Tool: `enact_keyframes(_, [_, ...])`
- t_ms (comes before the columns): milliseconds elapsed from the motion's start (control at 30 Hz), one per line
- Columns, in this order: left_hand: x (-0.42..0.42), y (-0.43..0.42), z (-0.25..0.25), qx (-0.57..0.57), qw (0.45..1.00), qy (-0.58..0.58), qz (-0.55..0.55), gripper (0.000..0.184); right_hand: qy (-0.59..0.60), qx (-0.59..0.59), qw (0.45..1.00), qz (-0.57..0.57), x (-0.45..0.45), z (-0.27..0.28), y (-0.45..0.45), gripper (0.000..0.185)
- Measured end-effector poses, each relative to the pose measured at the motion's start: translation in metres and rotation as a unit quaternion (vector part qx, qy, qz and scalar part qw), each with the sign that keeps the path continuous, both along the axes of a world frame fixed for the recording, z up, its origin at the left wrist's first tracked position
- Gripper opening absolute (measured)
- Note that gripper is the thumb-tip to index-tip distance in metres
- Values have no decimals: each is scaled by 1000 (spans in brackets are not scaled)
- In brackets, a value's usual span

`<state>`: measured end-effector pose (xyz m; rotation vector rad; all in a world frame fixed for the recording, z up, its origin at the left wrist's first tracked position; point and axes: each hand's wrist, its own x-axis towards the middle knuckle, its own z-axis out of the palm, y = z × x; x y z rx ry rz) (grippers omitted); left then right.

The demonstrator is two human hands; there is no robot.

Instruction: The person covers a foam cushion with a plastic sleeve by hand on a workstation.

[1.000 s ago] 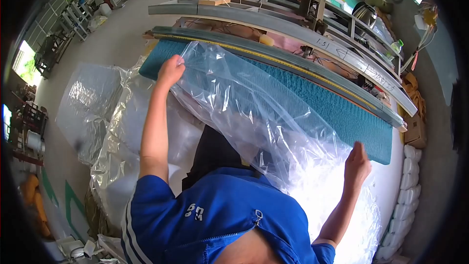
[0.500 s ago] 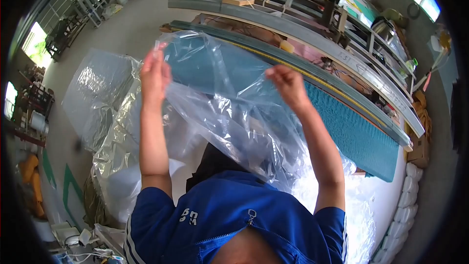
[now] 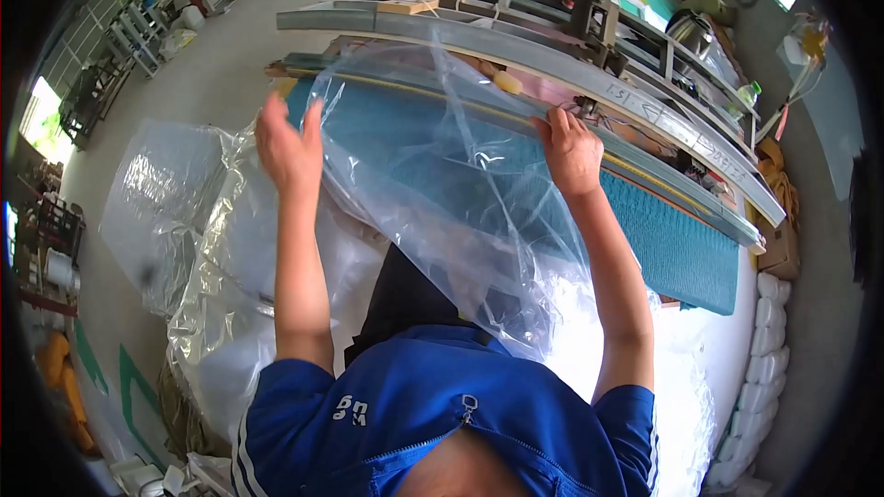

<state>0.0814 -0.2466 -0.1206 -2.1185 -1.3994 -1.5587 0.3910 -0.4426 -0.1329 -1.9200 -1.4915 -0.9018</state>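
Observation:
Clear plastic film spreads over the left and middle part of a long teal ribbed pad, with its lower part hanging toward my body. Near the film's left edge, my left hand is raised with thumb and fingers apart and nothing between them. My right hand pinches the film's right side above the pad, its fingers bent together. A yellow measuring strip runs along the pad's far edge, partly seen through the film.
Behind the pad stands a metal frame with rails, a dark bottle and a metal kettle. Crumpled film lies at the left. White wrapped bundles line the right side. A cardboard box is at the right.
My right hand has moved from the far right to the middle and now grips the film. My left hand has opened off the film's corner. The film has spread up over the pad.

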Motion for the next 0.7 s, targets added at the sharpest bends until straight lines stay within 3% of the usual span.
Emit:
enact_keyframes(67, [-11,-51,-34,-174,980,-70,-66,43,51,-48,997,-31,2,-8,-21,30])
enact_keyframes(133, [-15,-86,-84,-365,903,-157,-161,41,86,-80,992,-40,-4,-13,-43,31])
enact_keyframes(200, [-16,-106,-125,-465,853,-133,-197,42,181,-119,976,-23,-10,-24,-50,30])
enact_keyframes(233, [-7,-112,-131,-622,724,-246,-165,39,222,-117,968,-17,-13,-35,-47,29])
enact_keyframes(333, [24,-126,-122,-715,417,-507,-241,34,259,-69,963,-15,-18,-61,-34,24])
enact_keyframes(433, [26,-105,-161,-596,471,-565,-322,29,220,-49,972,-60,-15,-67,-32,22])
enact_keyframes(467, [12,-94,-162,-567,464,-558,-390,23,206,-42,975,-66,-10,-67,-36,21])
enact_keyframes(533, [7,-103,-95,-554,580,-518,-298,21,180,-36,982,-55,-3,-63,-44,20])
enact_keyframes(600, [-6,-100,-78,-506,605,-514,-337,20,162,-40,986,-20,-2,-55,-52,19])
enact_keyframes(700, [-23,-95,-92,-482,657,-509,-277,21,161,-29,987,-2,-6,-56,-51,16])
